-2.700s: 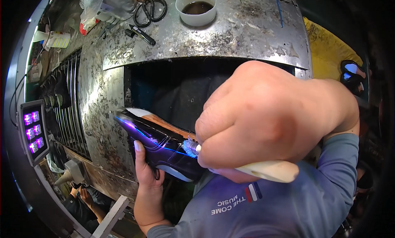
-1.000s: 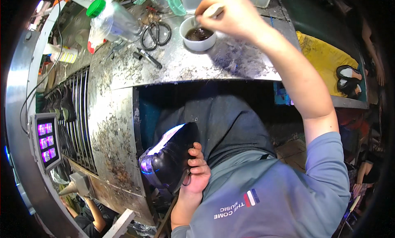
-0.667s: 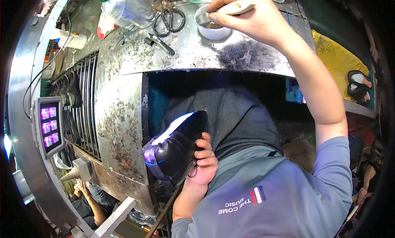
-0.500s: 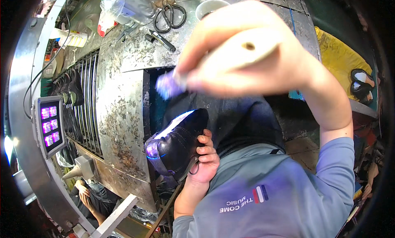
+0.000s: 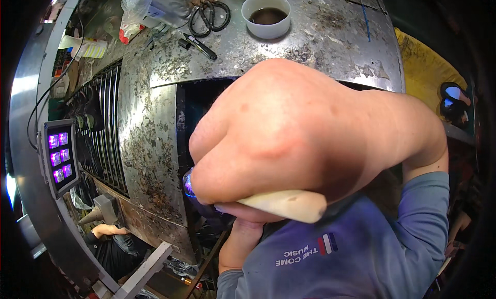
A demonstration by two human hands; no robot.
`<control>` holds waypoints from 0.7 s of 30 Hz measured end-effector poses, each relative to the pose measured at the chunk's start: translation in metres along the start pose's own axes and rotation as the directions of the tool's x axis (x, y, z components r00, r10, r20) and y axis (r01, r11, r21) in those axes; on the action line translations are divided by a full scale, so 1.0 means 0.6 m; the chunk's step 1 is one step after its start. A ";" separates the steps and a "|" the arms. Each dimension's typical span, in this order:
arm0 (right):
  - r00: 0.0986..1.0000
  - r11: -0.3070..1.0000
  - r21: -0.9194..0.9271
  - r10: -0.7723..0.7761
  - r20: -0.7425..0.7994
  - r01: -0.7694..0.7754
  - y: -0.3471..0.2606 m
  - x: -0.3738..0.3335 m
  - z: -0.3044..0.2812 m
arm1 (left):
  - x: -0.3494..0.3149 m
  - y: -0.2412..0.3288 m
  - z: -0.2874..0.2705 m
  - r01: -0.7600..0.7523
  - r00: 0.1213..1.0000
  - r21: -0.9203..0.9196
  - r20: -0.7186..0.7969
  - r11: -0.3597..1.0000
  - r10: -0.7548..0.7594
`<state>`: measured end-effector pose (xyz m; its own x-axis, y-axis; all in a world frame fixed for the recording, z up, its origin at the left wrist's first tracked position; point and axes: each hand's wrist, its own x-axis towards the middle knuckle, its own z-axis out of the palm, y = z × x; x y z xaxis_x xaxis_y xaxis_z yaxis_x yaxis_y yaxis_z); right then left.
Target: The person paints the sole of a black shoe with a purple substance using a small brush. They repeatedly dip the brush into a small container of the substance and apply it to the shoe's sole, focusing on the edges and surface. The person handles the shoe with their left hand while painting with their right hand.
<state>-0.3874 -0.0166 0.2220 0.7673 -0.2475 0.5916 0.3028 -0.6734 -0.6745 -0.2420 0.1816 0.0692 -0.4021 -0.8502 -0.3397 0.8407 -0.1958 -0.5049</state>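
Right hand [image 5: 274, 134]: I'm gripping tapered pale-wood handle [image 5: 289, 204]. Left hand [image 5: 248, 226]: mostly hidden, hold unclear. Risk: blocked view, marring glossy black shoe [image 5: 189, 185].

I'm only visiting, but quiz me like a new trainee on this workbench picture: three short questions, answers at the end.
1. True or false: the right hand grips a pale handle.
2. What lies left of the white bowl on the metal bench?
A) a hammer
B) black scissors
C) a teapot
3. Fill in: the lamp at the picture's left shows ___ purple-lit squares.

Key: 1. True; 2. B; 3. Six
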 end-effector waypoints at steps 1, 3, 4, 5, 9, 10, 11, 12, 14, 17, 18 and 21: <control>1.000 1.000 0.006 0.016 0.009 -0.016 -0.003 0.002 -0.001 | -0.001 -0.001 -0.001 0.020 1.000 -0.012 0.015 1.000 -0.020; 0.999 0.999 0.005 0.042 0.027 -0.042 -0.006 0.002 -0.007 | 0.003 0.000 -0.001 0.069 0.996 -0.026 0.050 0.997 -0.068; 0.998 0.999 0.004 0.046 0.033 -0.046 -0.007 0.001 -0.009 | 0.006 -0.001 -0.001 0.094 0.993 -0.029 0.071 0.995 -0.091; 0.998 0.999 0.008 0.045 0.043 -0.046 -0.006 0.001 -0.009 | 0.007 0.000 -0.002 0.106 0.991 -0.040 0.086 0.994 -0.102; 0.999 0.994 0.110 0.023 0.024 -0.025 0.002 0.000 -0.004 | 0.011 -0.002 -0.008 0.187 0.966 -0.057 0.190 0.981 -0.173; 1.000 0.990 0.141 0.020 0.015 -0.022 0.004 -0.001 -0.002 | 0.013 -0.003 -0.009 0.211 0.958 -0.057 0.213 0.976 -0.194; 1.000 0.985 0.171 0.017 0.005 -0.018 0.005 -0.001 0.001 | 0.015 -0.004 -0.010 0.233 0.946 -0.057 0.243 0.971 -0.213; 1.000 0.982 0.187 0.018 0.001 -0.018 0.006 -0.002 0.002 | 0.017 -0.006 -0.011 0.256 0.934 -0.053 0.271 0.965 -0.233; 1.000 0.977 0.215 0.015 -0.005 -0.013 0.010 -0.004 0.007 | 0.020 -0.006 -0.014 0.305 0.907 -0.043 0.317 0.951 -0.276; 1.000 0.964 0.267 -0.020 -0.013 0.023 0.022 -0.010 0.020 | 0.027 -0.008 -0.018 0.354 0.870 -0.029 0.378 0.935 -0.318; 0.999 0.953 0.297 -0.046 -0.017 0.049 0.027 -0.011 0.026 | 0.025 -0.011 -0.018 0.361 0.860 -0.019 0.393 0.932 -0.325; 0.998 0.951 0.307 -0.060 0.034 0.046 0.031 -0.015 0.024 | 0.029 -0.011 -0.016 0.397 0.829 -0.009 0.433 0.918 -0.354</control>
<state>-0.3805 -0.0167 0.1975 0.7667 -0.1831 0.6153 0.4969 -0.4375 -0.7494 -0.2581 0.1726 0.0592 -0.4740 -0.8469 0.2412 0.6087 -0.5131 -0.6051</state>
